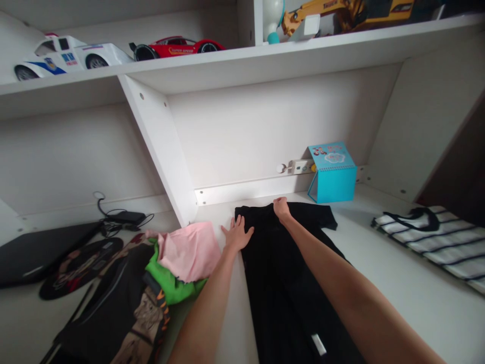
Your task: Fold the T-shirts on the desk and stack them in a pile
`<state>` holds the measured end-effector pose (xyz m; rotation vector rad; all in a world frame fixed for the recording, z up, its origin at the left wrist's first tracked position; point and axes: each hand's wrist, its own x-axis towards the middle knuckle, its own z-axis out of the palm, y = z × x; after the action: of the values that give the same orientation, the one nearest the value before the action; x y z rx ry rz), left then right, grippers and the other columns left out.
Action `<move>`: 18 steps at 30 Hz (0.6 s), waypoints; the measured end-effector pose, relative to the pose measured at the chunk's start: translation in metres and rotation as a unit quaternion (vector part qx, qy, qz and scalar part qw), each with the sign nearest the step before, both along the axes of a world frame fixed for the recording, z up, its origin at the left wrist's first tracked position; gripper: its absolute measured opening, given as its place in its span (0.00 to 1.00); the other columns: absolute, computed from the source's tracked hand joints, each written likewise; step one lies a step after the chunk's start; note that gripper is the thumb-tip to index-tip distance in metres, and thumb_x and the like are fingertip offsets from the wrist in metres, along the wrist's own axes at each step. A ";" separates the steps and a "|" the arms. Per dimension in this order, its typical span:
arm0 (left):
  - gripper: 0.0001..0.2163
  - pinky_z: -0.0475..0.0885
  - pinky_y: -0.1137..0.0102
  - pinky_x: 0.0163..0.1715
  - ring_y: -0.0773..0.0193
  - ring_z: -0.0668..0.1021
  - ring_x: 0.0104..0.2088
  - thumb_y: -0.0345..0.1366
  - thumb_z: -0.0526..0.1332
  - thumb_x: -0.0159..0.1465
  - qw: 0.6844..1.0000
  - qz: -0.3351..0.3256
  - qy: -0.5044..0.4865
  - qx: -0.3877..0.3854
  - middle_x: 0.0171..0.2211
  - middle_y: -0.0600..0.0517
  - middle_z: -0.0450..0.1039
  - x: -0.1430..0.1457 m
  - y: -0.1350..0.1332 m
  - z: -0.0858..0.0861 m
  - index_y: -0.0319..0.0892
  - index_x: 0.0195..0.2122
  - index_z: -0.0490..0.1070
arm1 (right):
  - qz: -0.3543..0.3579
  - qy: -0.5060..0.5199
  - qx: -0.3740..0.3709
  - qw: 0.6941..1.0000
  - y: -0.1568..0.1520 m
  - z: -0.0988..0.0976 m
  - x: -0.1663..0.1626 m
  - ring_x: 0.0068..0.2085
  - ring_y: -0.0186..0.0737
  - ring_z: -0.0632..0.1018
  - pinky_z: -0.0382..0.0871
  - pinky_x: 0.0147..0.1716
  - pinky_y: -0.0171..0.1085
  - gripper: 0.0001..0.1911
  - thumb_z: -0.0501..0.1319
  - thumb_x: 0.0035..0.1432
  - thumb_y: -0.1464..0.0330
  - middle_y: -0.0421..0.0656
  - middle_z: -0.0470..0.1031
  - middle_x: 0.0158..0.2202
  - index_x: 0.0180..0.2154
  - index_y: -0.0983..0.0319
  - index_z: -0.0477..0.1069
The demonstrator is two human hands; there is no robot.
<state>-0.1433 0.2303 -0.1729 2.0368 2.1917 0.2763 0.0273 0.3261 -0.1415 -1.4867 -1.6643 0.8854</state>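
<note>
A black garment (pixel 288 283) lies stretched out on the white desk (pixel 397 283), running from the near edge to the back wall. My left hand (pixel 237 233) rests flat with fingers spread at the garment's far left corner. My right hand (pixel 281 207) is at the garment's far edge, fingers curled down onto the cloth; whether it pinches the fabric is not clear.
A pile of pink, green and printed clothes (pixel 166 273) lies left of the black garment. A folded striped shirt (pixel 439 240) lies at right. A blue box (pixel 333 172) stands at the back wall. A laptop (pixel 38 250), charger and toy cars (pixel 68 53) are at left.
</note>
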 end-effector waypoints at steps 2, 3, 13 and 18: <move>0.33 0.38 0.36 0.54 0.46 0.42 0.64 0.58 0.36 0.61 1.000 -0.003 -0.002 -0.001 0.66 0.51 0.37 0.000 -0.001 0.001 0.47 0.64 0.42 | 0.005 -0.006 -0.022 1.000 -0.003 -0.008 0.003 0.43 0.38 0.73 0.70 0.41 0.43 0.17 0.56 0.61 0.63 0.45 0.68 0.47 0.49 0.63 0.64; 0.33 0.38 0.36 0.54 0.46 0.42 0.64 0.58 0.36 0.61 1.000 -0.004 -0.003 -0.001 0.66 0.51 0.37 0.000 -0.001 0.001 0.47 0.64 0.42 | 0.012 -0.012 -0.032 0.999 -0.003 -0.011 0.004 0.42 0.38 0.73 0.71 0.40 0.42 0.17 0.56 0.61 0.62 0.45 0.68 0.47 0.49 0.63 0.64; 0.33 0.38 0.34 0.52 0.45 0.45 0.64 0.63 0.35 0.58 1.000 -0.016 -0.017 0.016 0.65 0.51 0.40 -0.001 -0.001 0.000 0.58 0.63 0.46 | 0.045 -0.174 0.006 0.984 -0.004 -0.017 0.017 0.44 0.39 0.73 0.70 0.42 0.43 0.15 0.57 0.61 0.63 0.45 0.69 0.48 0.47 0.63 0.67; 0.35 0.37 0.35 0.52 0.45 0.43 0.64 0.65 0.34 0.57 1.000 -0.018 -0.010 0.005 0.66 0.52 0.38 0.000 -0.004 0.003 0.57 0.63 0.46 | -0.022 -0.267 0.020 0.963 -0.005 -0.005 0.046 0.47 0.41 0.71 0.68 0.45 0.46 0.16 0.57 0.61 0.63 0.46 0.66 0.50 0.49 0.62 0.65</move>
<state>-0.1434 0.2264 -0.1698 2.0667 2.1443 0.3015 0.0734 0.3211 -0.1465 -1.8345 -2.0005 0.4363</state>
